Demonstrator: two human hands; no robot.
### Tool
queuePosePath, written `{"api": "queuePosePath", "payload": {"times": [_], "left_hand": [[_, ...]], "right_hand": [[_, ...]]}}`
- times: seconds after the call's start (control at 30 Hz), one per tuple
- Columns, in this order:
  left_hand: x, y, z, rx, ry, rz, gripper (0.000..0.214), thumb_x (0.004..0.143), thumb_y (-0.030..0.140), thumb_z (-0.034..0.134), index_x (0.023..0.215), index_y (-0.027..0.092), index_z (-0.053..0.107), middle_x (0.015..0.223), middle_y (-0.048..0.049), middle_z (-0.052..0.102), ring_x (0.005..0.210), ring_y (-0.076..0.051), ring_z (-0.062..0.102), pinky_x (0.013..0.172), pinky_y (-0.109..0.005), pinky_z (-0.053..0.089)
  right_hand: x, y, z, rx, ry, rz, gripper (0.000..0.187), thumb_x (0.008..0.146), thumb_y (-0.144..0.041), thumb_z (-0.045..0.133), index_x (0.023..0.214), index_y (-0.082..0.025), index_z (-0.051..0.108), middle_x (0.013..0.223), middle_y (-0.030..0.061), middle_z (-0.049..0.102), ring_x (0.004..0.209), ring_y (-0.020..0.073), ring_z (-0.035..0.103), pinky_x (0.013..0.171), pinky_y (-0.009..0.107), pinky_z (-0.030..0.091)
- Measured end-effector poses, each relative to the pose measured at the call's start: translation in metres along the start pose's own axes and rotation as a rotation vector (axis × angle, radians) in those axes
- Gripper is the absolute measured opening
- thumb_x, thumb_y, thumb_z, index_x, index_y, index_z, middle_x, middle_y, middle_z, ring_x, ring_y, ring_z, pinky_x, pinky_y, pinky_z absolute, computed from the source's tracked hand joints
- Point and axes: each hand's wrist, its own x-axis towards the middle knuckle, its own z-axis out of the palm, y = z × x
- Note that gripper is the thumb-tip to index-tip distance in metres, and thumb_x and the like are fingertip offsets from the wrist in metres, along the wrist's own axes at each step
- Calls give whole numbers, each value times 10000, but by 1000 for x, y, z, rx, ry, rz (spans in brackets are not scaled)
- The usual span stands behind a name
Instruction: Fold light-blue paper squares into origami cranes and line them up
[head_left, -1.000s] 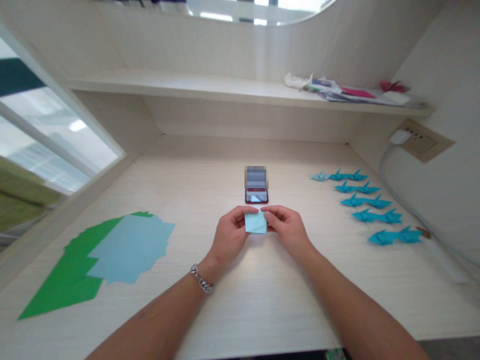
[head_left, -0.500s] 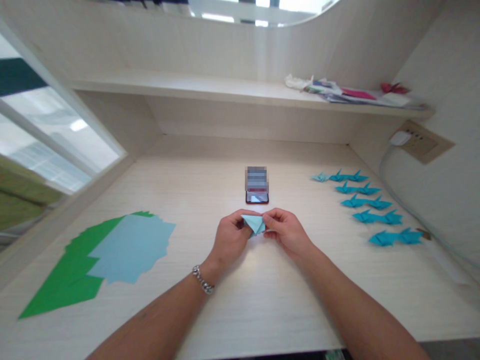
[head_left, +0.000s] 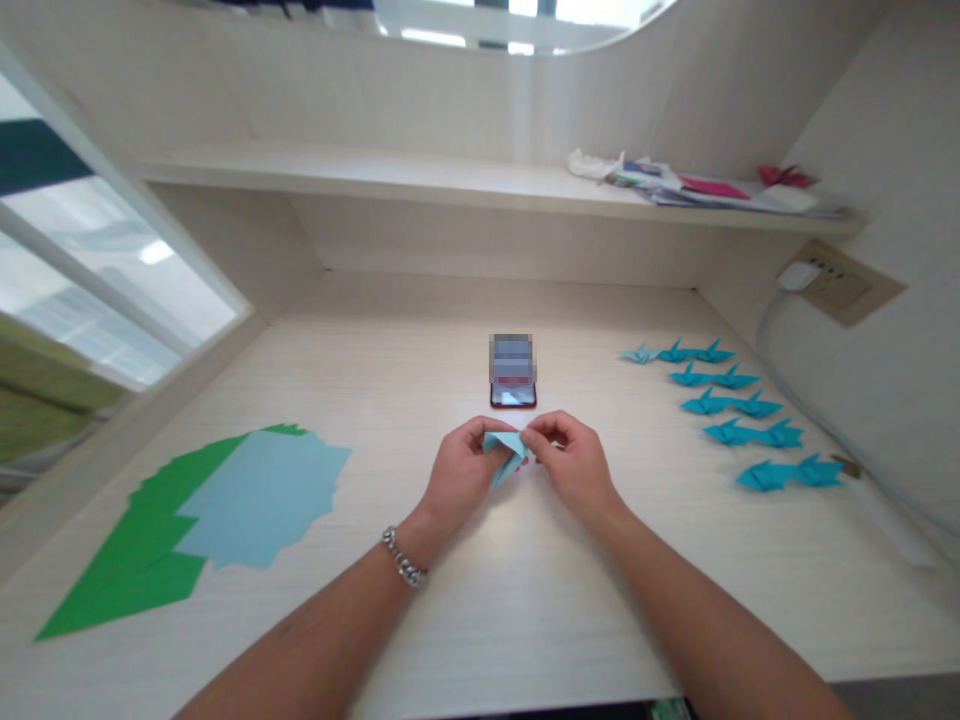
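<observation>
Between my hands is a small piece of folded light-blue origami paper (head_left: 507,446), held just above the desk. My left hand (head_left: 466,468) is closed on its left side, with the thumb over the front. The fingertips of my right hand (head_left: 571,456) pinch its upper right edge. One flap stands lifted, so the paper's inside shows partly. Some of the fingers behind the paper are hidden. A phone (head_left: 514,394) with a blurred screen lies just beyond my hands.
Fanned green sheets (head_left: 124,560) and light-blue sheets (head_left: 262,500) lie on the left. Rows of folded blue paper cranes (head_left: 754,434) stand on the right, near a cable (head_left: 765,325) and wall socket (head_left: 847,285). Papers (head_left: 675,185) rest on the shelf (head_left: 375,170).
The folded paper has changed from a flat triangle to a shape with a flap pulled open. My right fingertips have shifted slightly up and left along its edge.
</observation>
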Motion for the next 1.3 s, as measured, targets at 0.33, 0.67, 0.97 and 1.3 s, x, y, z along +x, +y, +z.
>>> {"api": "queuePosePath", "payload": {"times": [0.33, 0.67, 0.97, 1.3], "left_hand": [[0, -2, -2, 95, 149, 95, 223, 674, 256, 739, 818, 142, 612, 939, -89, 701, 818, -180, 659, 710, -289, 513], [3, 1, -2, 142, 118, 41, 218, 695, 287, 726, 856, 143, 697, 855, -71, 721, 780, -186, 658, 727, -304, 516], [2, -2, -5, 218, 93, 66, 252, 707, 308, 711, 913, 163, 725, 898, -92, 730, 817, -208, 661, 728, -320, 512], [-1, -1, -4, 308, 59, 124, 254, 750, 282, 668, 968, 160, 717, 934, -84, 727, 823, -202, 653, 720, -283, 503]], "right_hand": [[-12, -11, 5, -216, 4, -120, 185, 747, -255, 632, 905, -180, 694, 756, 39, 668, 643, 154, 585, 614, 275, 468], [0, -4, -1, 271, -119, 216, 247, 729, -373, 647, 853, -177, 732, 673, 37, 656, 609, 144, 566, 554, 258, 439], [3, 7, -3, 335, -183, 297, 300, 669, -385, 728, 884, -175, 723, 617, -2, 611, 540, 98, 506, 526, 232, 398], [5, 10, -1, 70, -125, 89, 282, 666, -375, 735, 856, -167, 716, 709, 26, 683, 555, 117, 536, 528, 245, 423]]}}
